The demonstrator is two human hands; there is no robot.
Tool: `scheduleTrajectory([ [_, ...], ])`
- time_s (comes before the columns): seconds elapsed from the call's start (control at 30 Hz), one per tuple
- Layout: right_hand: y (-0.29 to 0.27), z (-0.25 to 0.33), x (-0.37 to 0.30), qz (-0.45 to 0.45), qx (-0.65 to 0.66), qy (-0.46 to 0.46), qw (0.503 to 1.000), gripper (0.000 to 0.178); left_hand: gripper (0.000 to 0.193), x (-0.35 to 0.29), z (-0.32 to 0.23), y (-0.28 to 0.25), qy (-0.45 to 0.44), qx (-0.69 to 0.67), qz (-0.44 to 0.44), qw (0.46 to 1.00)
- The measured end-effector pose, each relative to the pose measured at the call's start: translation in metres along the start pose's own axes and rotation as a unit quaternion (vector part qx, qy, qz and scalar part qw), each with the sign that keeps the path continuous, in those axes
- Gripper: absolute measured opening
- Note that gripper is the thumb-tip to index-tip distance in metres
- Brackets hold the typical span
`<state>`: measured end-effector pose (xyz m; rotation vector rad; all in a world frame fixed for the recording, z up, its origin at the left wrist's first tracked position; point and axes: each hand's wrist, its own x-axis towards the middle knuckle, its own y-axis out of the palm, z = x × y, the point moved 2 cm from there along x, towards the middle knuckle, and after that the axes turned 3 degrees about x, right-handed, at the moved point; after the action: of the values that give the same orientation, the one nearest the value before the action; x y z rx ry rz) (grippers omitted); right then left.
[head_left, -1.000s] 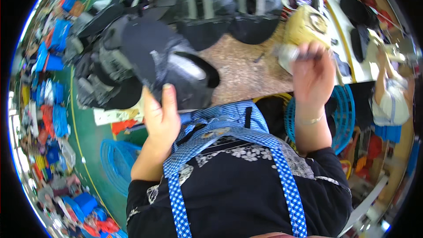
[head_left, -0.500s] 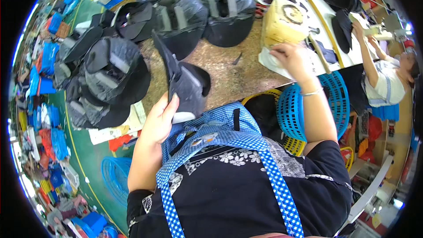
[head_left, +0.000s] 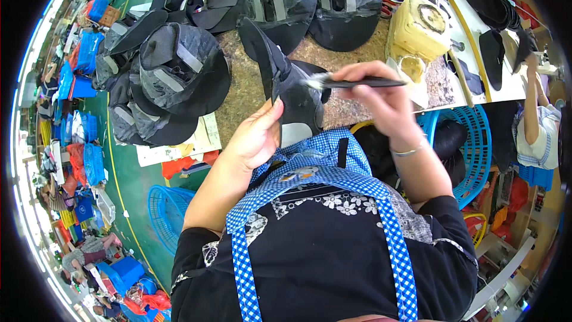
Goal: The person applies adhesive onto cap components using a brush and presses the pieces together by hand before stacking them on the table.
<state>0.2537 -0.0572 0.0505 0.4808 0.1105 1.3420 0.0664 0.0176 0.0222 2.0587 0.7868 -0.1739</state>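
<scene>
A black cap point(head_left: 296, 102) is held at the table's near edge by my left hand point(head_left: 256, 134), thumb and fingers pinching its side. My right hand point(head_left: 384, 104) grips a black-handled brush point(head_left: 378, 82). The brush's pale tip lies over the cap's outer side; blur hides whether it touches. Further right stands a stained yellow plastic jug point(head_left: 420, 30), with a pale, cut-open spout point(head_left: 412, 68) towards me.
Several black caps point(head_left: 179, 71) with grey strips are heaped at the left. More caps point(head_left: 345, 9) line the far side of the brown table point(head_left: 351, 107). A blue basket point(head_left: 476, 143) stands below on the right. Beyond it, another person point(head_left: 536, 125) handles black pieces.
My right hand has moved left from beside the yellow jug to the cap, and the brush now shows in it. My left hand still holds the cap. The whole view has shifted.
</scene>
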Motion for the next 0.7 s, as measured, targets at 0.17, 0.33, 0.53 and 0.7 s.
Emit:
scheduleTrajectory([
  [0.17, 0.014, -0.015, -0.014, 0.215, -0.187, 0.029, 0.958, 0.008, 0.039, -0.001, 0.003, 0.001, -0.005, -0.002, -0.003, 1.0],
  [0.33, -0.002, -0.022, -0.001, 0.042, -0.191, -0.043, 0.98, 0.004, 0.04, 0.005, 0.003, 0.0, 0.005, -0.029, 0.033, 0.999],
  [0.53, -0.013, -0.01, -0.016, 0.01, -0.07, 0.013, 0.997, 0.006, 0.041, 0.02, 0.002, 0.003, -0.003, -0.033, 0.014, 0.999],
  [0.7, -0.036, -0.015, -0.042, 0.098, -0.278, 0.097, 0.951, 0.006, 0.042, 0.035, 0.005, -0.001, 0.039, -0.005, 0.001, 0.999],
])
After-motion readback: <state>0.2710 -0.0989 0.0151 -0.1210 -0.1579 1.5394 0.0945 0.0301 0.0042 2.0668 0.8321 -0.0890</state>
